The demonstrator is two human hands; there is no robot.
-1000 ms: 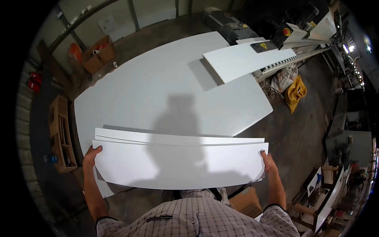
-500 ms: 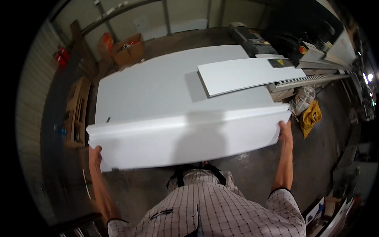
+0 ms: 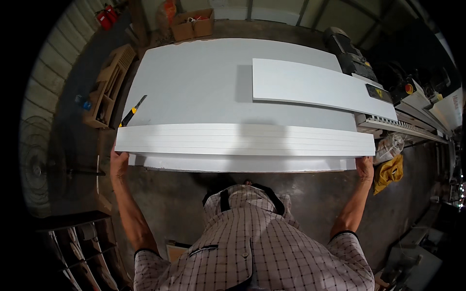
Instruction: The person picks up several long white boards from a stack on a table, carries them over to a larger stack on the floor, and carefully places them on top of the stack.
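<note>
Over big sheet (image 3: 194, 87), panel stack (image 3: 242, 140) spans left grip (image 3: 118, 167) to right grip (image 3: 365, 167).

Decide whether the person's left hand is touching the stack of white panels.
Touching. The head view shows the left hand gripping the left end of the stack of white panels, with no gap between them; the right hand grips the opposite end.

- A short-sleeved checked shirt fills the lower centre of the frame: pale fabric crossed by thin dark lines.
- There's a buttoned front placket and a chest pocket with a dark trim.
- Dark straps show at the collar.
- Both forearms are bare below the sleeve hems; left hand (image 3: 118, 166) and right hand (image 3: 365, 168) wear no gloves.
</note>
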